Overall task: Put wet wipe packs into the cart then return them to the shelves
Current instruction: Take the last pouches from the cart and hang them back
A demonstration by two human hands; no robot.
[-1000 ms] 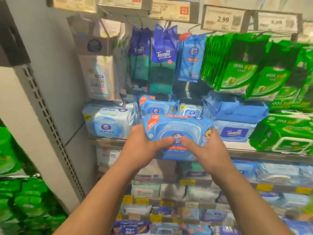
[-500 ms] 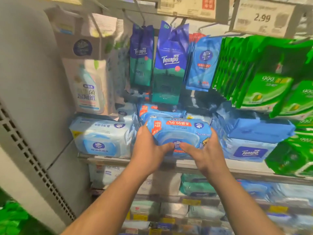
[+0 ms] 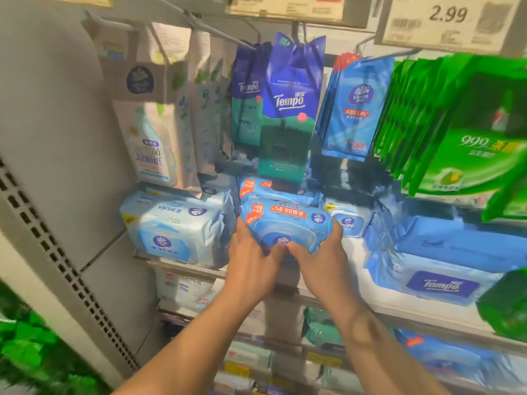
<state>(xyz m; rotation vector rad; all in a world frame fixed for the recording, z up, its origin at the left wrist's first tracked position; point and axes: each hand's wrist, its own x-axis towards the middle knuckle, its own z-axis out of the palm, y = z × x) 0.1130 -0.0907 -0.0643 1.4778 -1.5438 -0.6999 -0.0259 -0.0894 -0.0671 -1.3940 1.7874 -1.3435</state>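
Note:
A blue wet wipe pack (image 3: 286, 220) with red labels sits between my two hands, over the front of the shelf (image 3: 176, 266). My left hand (image 3: 251, 266) grips its left end, thumb on the front face. My right hand (image 3: 319, 263) grips its right end the same way. The pack lies just in front of another pack of the same kind (image 3: 273, 189) stacked behind it. No cart is in view.
A pale blue wipe pack (image 3: 171, 229) lies to the left, blue Tempo packs (image 3: 442, 283) to the right. Hanging Tempo pouches (image 3: 291, 109) and green pouches (image 3: 462, 129) dangle just above. A grey upright panel (image 3: 57, 138) bounds the left. Lower shelves hold more packs.
Both hands have carried the blue pack up and forward onto the shelf, closer to the stacked packs. The view has moved nearer the shelf.

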